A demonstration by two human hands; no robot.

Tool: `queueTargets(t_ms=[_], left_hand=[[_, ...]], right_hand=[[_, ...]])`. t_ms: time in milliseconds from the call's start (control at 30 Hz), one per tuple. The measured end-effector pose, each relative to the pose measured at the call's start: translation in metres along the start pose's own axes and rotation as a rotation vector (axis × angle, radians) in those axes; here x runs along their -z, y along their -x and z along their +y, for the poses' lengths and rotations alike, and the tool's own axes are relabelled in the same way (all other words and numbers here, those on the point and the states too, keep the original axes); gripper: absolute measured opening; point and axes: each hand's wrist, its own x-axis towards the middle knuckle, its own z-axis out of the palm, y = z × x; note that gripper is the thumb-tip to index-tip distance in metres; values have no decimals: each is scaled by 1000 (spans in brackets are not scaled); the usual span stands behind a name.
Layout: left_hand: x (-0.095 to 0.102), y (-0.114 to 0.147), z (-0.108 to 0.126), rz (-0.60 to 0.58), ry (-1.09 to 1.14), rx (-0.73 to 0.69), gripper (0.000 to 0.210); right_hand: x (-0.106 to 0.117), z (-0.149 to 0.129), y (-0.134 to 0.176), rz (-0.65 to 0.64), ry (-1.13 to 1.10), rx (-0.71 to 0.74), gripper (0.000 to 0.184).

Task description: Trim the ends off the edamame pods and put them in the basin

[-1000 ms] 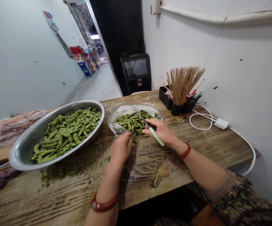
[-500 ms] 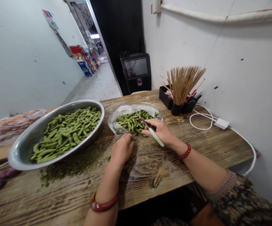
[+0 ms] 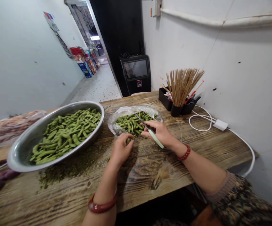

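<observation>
A clear plastic bag (image 3: pixel 113 123) of green soybean pods (image 3: pixel 130 121), its mouth spread wide, lies on a wooden table (image 3: pixel 173 168); the person's two bare hands work at its near edge. The left hand (image 3: pixel 122 149) is just in front of the bag, fingers curled towards the thumb around what looks like a single green pod (image 3: pixel 128 141), mostly hidden; the right hand (image 3: pixel 160 132), at the bag's near right side, grips a green-handled cutting tool (image 3: pixel 156 138), its dark blade slanting over the pods; whether this is a knife or scissors, I cannot tell.

To the left of the bag stands a large metal basin (image 3: pixel 14 161) heaped with loose pods (image 3: pixel 65 135); in front and to the left of the bag, green scraps (image 3: pixel 62 173) are strewn along the basin's near side; beyond the bag to the right, a bundle of thin wooden sticks (image 3: pixel 184 86) stands in a black holder (image 3: pixel 176 111); further right lies a white power adapter (image 3: pixel 220 124).

The work seems well along, since the basin holds the larger heap; a good many pods appear left in the bag, and the one in the fingers seems unfinished.
</observation>
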Motion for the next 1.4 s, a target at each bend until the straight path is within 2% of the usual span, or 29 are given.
queueTargets(t_ms=[67, 200, 267, 367, 533, 767, 1167, 1400], left_hand=[[3, 0, 4, 46, 201, 95, 8], [9, 3, 18, 8, 636, 339, 21], [11, 4, 24, 8, 782, 389, 26], [13, 4, 29, 59, 885, 422, 27], [12, 4, 27, 79, 873, 398, 22], [11, 5, 22, 58, 794, 342, 21], [16, 5, 23, 35, 779, 372, 22], [21, 5, 21, -18, 740, 416, 27]], right_hand=[[-1, 0, 1, -31, -7, 0, 36], [-4, 2, 4, -155, 27, 54, 41], [-4, 2, 5, -209, 68, 81, 44], [-5, 3, 7, -262, 116, 110, 50], [-8, 4, 10, -317, 135, 141, 57], [-10, 7, 12, -322, 132, 172, 61], [-6, 6, 9, -354, 116, 214, 46], [-1, 3, 9, -394, 142, 215, 43]])
